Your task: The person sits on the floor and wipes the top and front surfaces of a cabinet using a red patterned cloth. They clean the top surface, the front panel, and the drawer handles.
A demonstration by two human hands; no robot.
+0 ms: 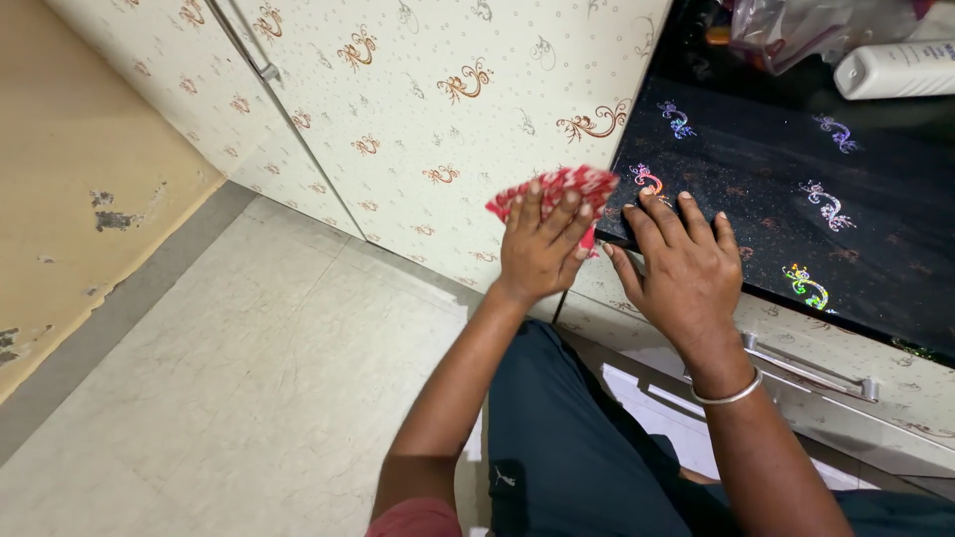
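The left hand lies flat, fingers straight and close together, pressing one red-and-white patterned cloth against the cream cabinet door. The cloth peeks out above and beside the fingertips – bunched rather than folded – just at the edge where the door meets the black worktop. The right hand rests palm-down with its fingers slightly spread on the front edge of that worktop, holding nothing; one silver bangle circles its wrist. The two hands sit near each other, apart, the cloth's right corner close to the right index finger.

The worktop is glossy black with several iridescent scroll motifs – five can be counted clearly. At its far side lie one white bottle on its side and a crumpled clear plastic bag, well apart from both hands. Below the worktop's edge runs one metal drawer handle; a second metal handle shows on the cabinet doors higher up. The person's dark trousers fill the lower middle, above a pale tiled floor.
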